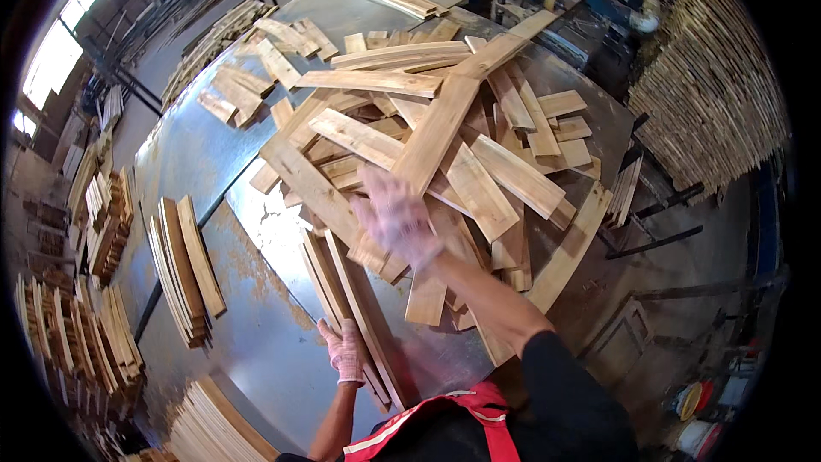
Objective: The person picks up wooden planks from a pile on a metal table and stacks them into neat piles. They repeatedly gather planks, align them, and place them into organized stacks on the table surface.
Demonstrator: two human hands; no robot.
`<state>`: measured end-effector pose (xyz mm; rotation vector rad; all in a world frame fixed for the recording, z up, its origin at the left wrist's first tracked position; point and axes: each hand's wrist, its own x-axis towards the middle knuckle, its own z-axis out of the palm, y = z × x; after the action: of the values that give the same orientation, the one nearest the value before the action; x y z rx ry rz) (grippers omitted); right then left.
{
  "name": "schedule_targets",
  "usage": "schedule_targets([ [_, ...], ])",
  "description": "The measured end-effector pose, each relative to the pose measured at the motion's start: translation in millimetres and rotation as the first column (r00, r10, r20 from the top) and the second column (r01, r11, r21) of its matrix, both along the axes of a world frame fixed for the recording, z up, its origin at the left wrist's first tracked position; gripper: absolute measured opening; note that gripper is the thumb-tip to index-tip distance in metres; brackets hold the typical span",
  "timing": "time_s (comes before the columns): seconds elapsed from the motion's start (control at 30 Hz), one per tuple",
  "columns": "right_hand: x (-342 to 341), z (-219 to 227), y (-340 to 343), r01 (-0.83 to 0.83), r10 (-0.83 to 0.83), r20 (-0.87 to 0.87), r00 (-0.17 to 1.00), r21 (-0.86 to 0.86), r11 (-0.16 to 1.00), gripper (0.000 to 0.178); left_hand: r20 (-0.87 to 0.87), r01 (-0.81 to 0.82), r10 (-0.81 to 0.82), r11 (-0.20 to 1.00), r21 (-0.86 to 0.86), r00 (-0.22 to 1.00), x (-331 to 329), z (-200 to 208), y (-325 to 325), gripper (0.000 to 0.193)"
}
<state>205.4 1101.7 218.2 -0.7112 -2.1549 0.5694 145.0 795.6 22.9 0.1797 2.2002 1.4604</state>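
My left hand, in a pinkish-white glove, rests against the near end of a few long wooden boards set side by side on the metal table. Its fingers look spread along the outer board rather than wrapped round it. Over the left side of a loose heap of planks reaches my right hand, gloved alike and blurred by motion. Its fingers appear apart, with nothing visible in them. A wide plank lies beside those fingers; a longer one slants across the top of the heap.
Curved boards stand grouped on the table's left part, and another row sits at the near left. More stacked wood is beyond the left edge. A tall stack of thin slats rises at the right.
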Motion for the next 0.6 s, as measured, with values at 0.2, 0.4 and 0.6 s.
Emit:
schedule_targets([
  [0.2,-35.1,-66.0,35.2,0.152,-0.164,0.580,0.798,0.069,0.986,0.089,-0.274,0.190,-0.472,0.722,-0.665,0.838,16.8,40.3,45.0,0.112],
  [0.4,81.4,-138.5,-35.0,0.408,-0.362,0.280,0.889,-0.126,0.904,0.110,-0.209,0.011,-0.032,0.995,-0.101,0.977,-48.2,34.8,-38.3,0.106],
  [0.6,142.2,-117.1,-55.2,-0.281,-0.301,-0.440,0.846,-0.847,0.451,0.081,-0.327,-0.224,0.037,0.801,-0.555,0.944,-35.9,24.1,-103.9,0.100],
])
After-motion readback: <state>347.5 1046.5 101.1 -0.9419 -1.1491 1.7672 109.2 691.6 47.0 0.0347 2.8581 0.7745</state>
